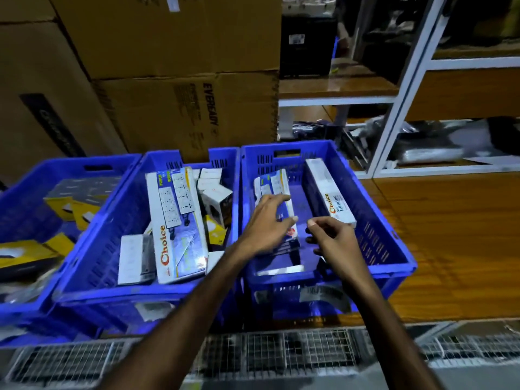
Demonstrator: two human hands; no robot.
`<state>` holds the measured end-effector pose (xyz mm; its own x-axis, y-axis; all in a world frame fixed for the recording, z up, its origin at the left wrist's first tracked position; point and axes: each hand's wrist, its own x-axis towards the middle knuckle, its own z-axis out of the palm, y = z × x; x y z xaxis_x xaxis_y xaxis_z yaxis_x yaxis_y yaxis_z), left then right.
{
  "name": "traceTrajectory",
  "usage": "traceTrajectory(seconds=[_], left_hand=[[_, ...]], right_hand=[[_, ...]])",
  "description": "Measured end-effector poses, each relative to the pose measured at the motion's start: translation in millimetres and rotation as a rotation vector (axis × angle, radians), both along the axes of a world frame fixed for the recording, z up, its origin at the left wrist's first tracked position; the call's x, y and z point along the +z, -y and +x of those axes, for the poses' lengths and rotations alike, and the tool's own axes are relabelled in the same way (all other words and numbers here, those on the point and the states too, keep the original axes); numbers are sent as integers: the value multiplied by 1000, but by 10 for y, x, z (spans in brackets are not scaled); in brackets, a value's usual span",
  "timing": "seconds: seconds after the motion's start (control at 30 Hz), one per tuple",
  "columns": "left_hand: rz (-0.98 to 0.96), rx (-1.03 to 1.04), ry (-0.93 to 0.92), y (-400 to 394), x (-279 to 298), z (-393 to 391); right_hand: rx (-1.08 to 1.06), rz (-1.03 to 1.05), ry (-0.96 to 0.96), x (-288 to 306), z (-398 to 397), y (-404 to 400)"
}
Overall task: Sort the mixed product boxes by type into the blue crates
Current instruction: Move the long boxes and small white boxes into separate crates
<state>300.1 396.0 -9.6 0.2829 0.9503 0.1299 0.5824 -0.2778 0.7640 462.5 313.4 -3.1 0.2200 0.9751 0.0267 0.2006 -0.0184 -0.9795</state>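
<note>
Long Choice boxes (329, 192) lie, seemingly tilted, in the right blue crate (394, 249)

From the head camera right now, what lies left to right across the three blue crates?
Left crate with yellow boxes → middle crate with Choice power-strip box → left hand → right hand → leaning Choice box against right crate wall.
</note>
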Motion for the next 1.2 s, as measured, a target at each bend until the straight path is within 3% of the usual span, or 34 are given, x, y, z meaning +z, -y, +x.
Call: traceTrajectory(seconds=[0.13, 0.33, 0.53, 0.9, 1.07, 1.2], left_hand=[[90, 0, 211, 287, 35, -420], [95, 239, 367, 316, -87, -1186], [115, 331, 309, 108, -69, -1871], [167, 261, 86, -182, -140, -3048], [192, 205, 63, -325, -138, -3253], [192, 107, 40, -404, -177, -3290]], right_hand=[[33, -19, 16, -39, -89, -84], [70, -19, -5, -43, -356, -246], [170, 8, 35, 78, -788, -452], [326, 51, 274, 194, -1796, -1021], [362, -120, 325, -120, -2318, -1396], [415, -322, 201, -539, -2466, -1547]])
